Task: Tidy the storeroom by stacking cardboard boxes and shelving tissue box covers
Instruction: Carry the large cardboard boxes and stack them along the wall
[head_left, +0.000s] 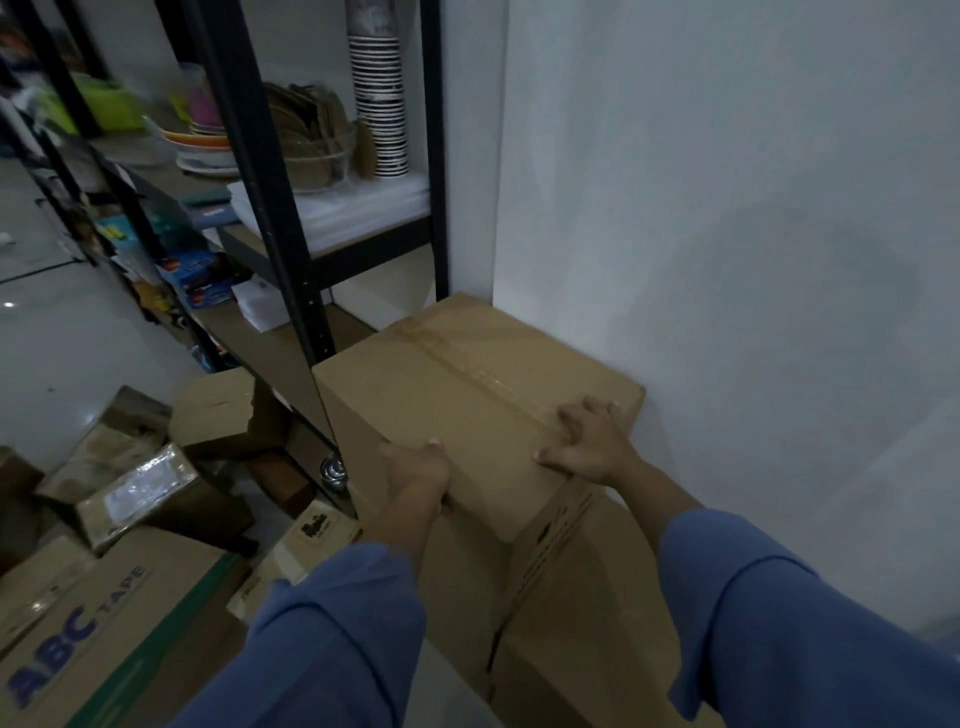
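The top box (467, 384), plain brown cardboard with a strip of clear tape (467, 358) along its lid, sits at the centre on the lower box (587, 587). The lower box stands on the floor toward 5 o'clock. Both are close against the white wall (753, 208), which fills the view from 1 to 4 o'clock. The left hand (418, 470) has its grip curled round the top box's near left edge, thumb above and fingers tucked under. The right hand (589, 447), at 3 o'clock from the left, lies on the lid with its grip spread. Its fingers rest by the tape and its thumb lies along the near edge, pinching nothing. Blue sleeves (332, 639) run in from 6 and 5 o'clock. A black rack (291, 249) rises from the top box's far left corner toward 11 o'clock. Its upper shelf holds a tall stack of striped cups (379, 104) at 12 o'clock and plates (202, 148) further left, blurred. On the floor at 8 to 9 o'clock lie loose boxes (135, 488) tipped at angles. A carton marked ABC TAPE (104, 623) is at 7 o'clock.
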